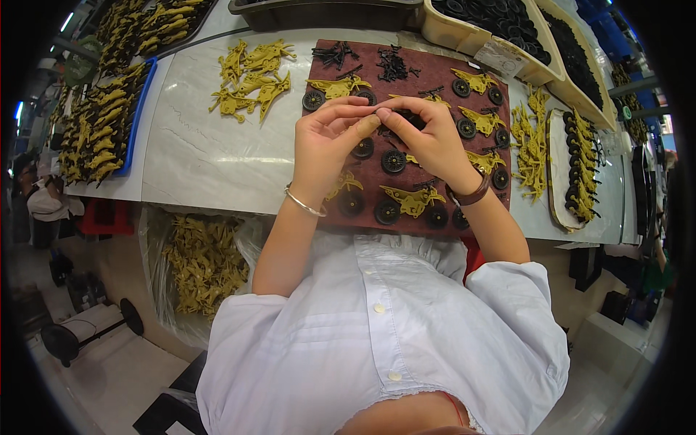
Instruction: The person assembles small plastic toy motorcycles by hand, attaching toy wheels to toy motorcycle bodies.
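Observation:
My left hand (pixel 335 136) and my right hand (pixel 429 142) meet above a dark red mat (pixel 464 210), thumbs and fingertips pressed together. Whatever they pinch is too small or too covered to make out. Under and around them lie yellow toy motorbike bodies, such as the yellow body (pixel 412 201) near the front edge, each beside black wheels. One black wheel (pixel 394 161) shows just below my fingers. Two heaps of small black parts, a left heap (pixel 334 54) and a right heap (pixel 394 65), sit at the mat's far side.
Loose yellow bodies (pixel 254 81) lie on the white table left of the mat; more yellow parts (pixel 531 141) lie right. Cream bins (pixel 453 30) with black parts stand at the back right. A blue-edged tray (pixel 138 116) and a white tray (pixel 558 174) hold assembled pieces. Below, a plastic bag (pixel 206 264) holds yellow parts.

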A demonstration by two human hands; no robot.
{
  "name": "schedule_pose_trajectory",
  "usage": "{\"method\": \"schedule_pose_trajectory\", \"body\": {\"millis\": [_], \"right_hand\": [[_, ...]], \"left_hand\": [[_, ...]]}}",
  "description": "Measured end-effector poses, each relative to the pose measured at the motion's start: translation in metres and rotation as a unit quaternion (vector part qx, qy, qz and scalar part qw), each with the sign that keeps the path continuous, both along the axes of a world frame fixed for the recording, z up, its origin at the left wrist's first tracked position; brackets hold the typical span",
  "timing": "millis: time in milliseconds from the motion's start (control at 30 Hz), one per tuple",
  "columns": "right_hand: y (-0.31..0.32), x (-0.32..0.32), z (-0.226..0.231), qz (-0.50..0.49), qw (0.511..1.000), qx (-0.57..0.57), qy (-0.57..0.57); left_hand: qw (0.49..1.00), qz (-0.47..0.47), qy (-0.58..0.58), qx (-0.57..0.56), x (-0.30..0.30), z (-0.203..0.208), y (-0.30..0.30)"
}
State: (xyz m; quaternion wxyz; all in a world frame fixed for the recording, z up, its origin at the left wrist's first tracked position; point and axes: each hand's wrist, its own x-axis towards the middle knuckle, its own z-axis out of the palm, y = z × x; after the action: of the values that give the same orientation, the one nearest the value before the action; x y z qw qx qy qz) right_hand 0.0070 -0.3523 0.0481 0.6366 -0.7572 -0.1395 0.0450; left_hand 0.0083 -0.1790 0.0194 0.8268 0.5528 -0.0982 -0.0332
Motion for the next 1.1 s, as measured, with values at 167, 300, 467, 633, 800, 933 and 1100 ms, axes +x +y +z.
{"method": "schedule_pose_trajectory", "body": {"millis": [167, 300, 467, 633, 800, 933, 1100], "right_hand": [[-0.007, 0.005, -0.003, 0.056, 0.938, 0.235, 0.247], [-0.018, 0.021, -0.015, 0.098, 0.826, 0.408, 0.376], [-0.015, 0.043, -0.013, 0.088, 0.925, 0.241, 0.279], [0.015, 0.061, -0.008, 0.06, 0.989, -0.116, -0.062], [0.027, 0.082, -0.027, 0.113, 0.914, -0.257, -0.293], [0.033, 0.094, -0.036, 0.125, 0.888, -0.33, -0.296], [0.028, 0.118, -0.066, 0.157, 0.902, -0.294, -0.275]], "left_hand": [[0.989, -0.035, 0.094, -0.11, -0.002, 0.001, 0.002], [0.994, 0.02, 0.064, -0.086, 0.004, 0.001, 0.01], [0.967, 0.106, -0.072, 0.219, 0.009, 0.0, 0.025], [0.854, 0.138, -0.192, 0.463, 0.024, 0.001, 0.03], [0.814, 0.105, -0.205, 0.533, 0.038, -0.003, 0.033], [0.761, 0.051, -0.243, 0.599, 0.051, -0.01, 0.042], [0.693, 0.021, -0.302, 0.655, 0.065, -0.04, 0.061]]}}
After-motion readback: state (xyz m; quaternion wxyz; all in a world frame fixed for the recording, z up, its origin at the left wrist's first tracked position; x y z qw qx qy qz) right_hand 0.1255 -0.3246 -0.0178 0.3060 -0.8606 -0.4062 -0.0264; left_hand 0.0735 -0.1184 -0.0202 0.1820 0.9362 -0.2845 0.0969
